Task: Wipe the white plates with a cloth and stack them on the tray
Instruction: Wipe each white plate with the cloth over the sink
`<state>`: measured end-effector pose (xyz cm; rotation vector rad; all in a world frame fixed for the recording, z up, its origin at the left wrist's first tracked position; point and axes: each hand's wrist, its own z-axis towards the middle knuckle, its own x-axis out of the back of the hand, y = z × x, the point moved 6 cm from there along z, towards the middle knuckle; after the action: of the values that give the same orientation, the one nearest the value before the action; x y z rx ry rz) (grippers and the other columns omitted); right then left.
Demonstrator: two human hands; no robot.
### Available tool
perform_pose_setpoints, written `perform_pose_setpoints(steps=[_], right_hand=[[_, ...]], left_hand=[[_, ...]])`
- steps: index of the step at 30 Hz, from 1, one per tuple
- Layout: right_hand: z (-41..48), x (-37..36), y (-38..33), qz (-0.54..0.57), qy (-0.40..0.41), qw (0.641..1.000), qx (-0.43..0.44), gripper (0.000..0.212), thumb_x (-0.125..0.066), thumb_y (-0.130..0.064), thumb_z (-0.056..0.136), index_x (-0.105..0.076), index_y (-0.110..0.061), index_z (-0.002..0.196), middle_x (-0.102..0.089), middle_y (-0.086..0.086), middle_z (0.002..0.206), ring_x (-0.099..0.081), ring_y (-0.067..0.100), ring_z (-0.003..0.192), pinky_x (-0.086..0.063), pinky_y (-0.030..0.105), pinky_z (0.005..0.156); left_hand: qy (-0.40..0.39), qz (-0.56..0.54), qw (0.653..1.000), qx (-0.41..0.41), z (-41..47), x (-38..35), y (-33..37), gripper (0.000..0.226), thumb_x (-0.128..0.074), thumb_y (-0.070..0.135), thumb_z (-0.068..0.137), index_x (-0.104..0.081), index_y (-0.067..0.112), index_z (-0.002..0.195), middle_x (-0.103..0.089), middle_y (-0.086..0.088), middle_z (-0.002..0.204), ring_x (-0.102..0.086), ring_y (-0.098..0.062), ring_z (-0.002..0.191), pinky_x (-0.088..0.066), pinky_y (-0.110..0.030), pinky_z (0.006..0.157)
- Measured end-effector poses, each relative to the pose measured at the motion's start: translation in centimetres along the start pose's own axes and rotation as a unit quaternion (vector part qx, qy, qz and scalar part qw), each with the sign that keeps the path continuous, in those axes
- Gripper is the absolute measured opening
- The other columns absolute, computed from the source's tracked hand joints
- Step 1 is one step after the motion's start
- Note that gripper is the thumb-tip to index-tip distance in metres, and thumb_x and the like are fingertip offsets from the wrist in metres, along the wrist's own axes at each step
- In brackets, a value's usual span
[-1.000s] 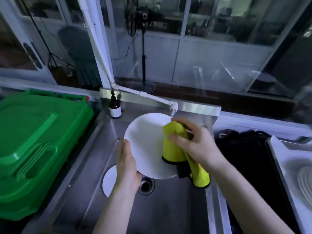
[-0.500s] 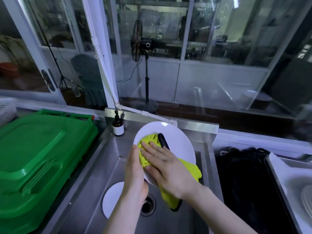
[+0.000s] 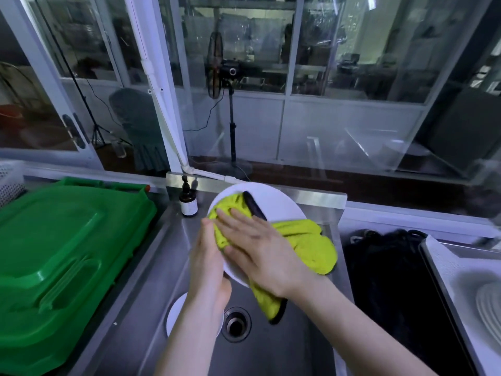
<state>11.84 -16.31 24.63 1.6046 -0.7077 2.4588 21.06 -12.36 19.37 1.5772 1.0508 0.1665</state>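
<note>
Over the steel sink (image 3: 151, 272) I hold a white plate (image 3: 273, 204), tilted toward me. My left hand (image 3: 208, 261) grips its left rim from the side. My right hand (image 3: 260, 251) lies flat with straight fingers on a yellow-green cloth (image 3: 309, 242) with a black edge, pressing it against the plate's face. The cloth hangs off the plate's right and lower edge. A second white plate (image 3: 176, 313) lies flat on the sink floor, partly hidden by my left forearm. At the far right a tray (image 3: 444, 270) carries a stack of white plates (image 3: 488, 308).
A large green plastic lid (image 3: 62, 253) fills the counter to the left. A brown pump bottle (image 3: 188, 202) stands at the sink's back left corner. The drain (image 3: 235, 324) sits below my hands. A dark black mass (image 3: 387, 267) lies between sink and tray. Glass panels rise behind.
The plate has tipped up to face me. My right hand went from gripping the bunched cloth at the plate's right to pressing it flat across the plate's left face.
</note>
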Motion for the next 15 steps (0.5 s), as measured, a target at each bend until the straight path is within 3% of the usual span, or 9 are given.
perform_pose_setpoints(steps=[3, 6, 8, 10, 13, 15], right_hand=[[-3.2, -1.2, -1.7, 0.000, -0.020, 0.999, 0.045, 0.049, -0.032, -0.039, 0.105, -0.036, -0.026, 0.151, -0.021, -0.017, 0.160, -0.011, 0.004, 0.150, -0.016, 0.033, 0.121], [-5.0, -2.0, -1.9, 0.012, -0.013, 0.999, 0.051, 0.047, -0.030, -0.039, 0.105, -0.038, -0.026, 0.150, -0.022, -0.016, 0.160, -0.012, 0.005, 0.150, -0.018, 0.035, 0.121], [-3.7, -1.8, -1.4, 0.029, 0.016, 0.999, 0.018, 0.046, -0.034, -0.037, 0.105, -0.039, -0.026, 0.149, -0.024, -0.014, 0.160, -0.015, 0.007, 0.150, -0.019, 0.036, 0.120], [-1.3, -1.1, -0.3, 0.050, 0.051, 0.997, -0.040, 0.046, -0.040, -0.032, 0.104, -0.038, -0.025, 0.150, -0.024, -0.012, 0.159, -0.015, 0.010, 0.150, -0.019, 0.036, 0.120], [1.8, 0.4, 2.6, 0.039, 0.084, 0.990, -0.107, 0.047, -0.044, -0.030, 0.104, -0.038, -0.023, 0.150, -0.024, -0.009, 0.160, -0.017, 0.013, 0.150, -0.020, 0.039, 0.120], [2.3, 1.1, 4.4, 0.010, 0.091, 0.986, -0.138, 0.046, -0.043, -0.030, 0.104, -0.037, -0.023, 0.150, -0.023, -0.009, 0.160, -0.017, 0.013, 0.150, -0.019, 0.039, 0.120]], left_hand=[[0.010, -0.007, 1.000, 0.021, 0.0, 1.1, 0.5, 0.063, -0.043, 0.069, 0.096, -0.072, 0.015, 0.113, -0.079, -0.006, 0.105, -0.076, -0.023, 0.094, -0.061, -0.041, 0.078], [0.013, -0.005, 1.000, 0.008, 0.1, 1.4, 1.0, 0.059, -0.043, 0.062, 0.100, -0.074, 0.012, 0.108, -0.080, -0.006, 0.098, -0.077, -0.022, 0.089, -0.061, -0.035, 0.069], [0.021, 0.006, 1.000, -0.001, -0.1, 1.2, 0.9, 0.052, -0.045, 0.058, 0.101, -0.074, 0.015, 0.106, -0.080, -0.001, 0.096, -0.077, -0.020, 0.090, -0.061, -0.041, 0.079], [0.022, 0.007, 1.000, -0.011, -0.3, 0.9, 0.6, 0.041, -0.049, 0.053, 0.102, -0.073, 0.020, 0.105, -0.080, 0.004, 0.100, -0.076, -0.013, 0.092, -0.059, -0.038, 0.086], [0.038, 0.003, 0.999, -0.026, -0.3, 1.3, 0.6, 0.032, -0.052, 0.047, 0.102, -0.071, 0.022, 0.096, -0.078, 0.009, 0.097, -0.074, -0.002, 0.076, -0.058, -0.022, 0.060], [0.045, -0.009, 0.998, -0.044, -0.4, 1.8, 1.3, 0.034, -0.050, 0.048, 0.102, -0.071, 0.023, 0.096, -0.078, 0.012, 0.093, -0.075, -0.007, 0.078, -0.059, -0.026, 0.057]])
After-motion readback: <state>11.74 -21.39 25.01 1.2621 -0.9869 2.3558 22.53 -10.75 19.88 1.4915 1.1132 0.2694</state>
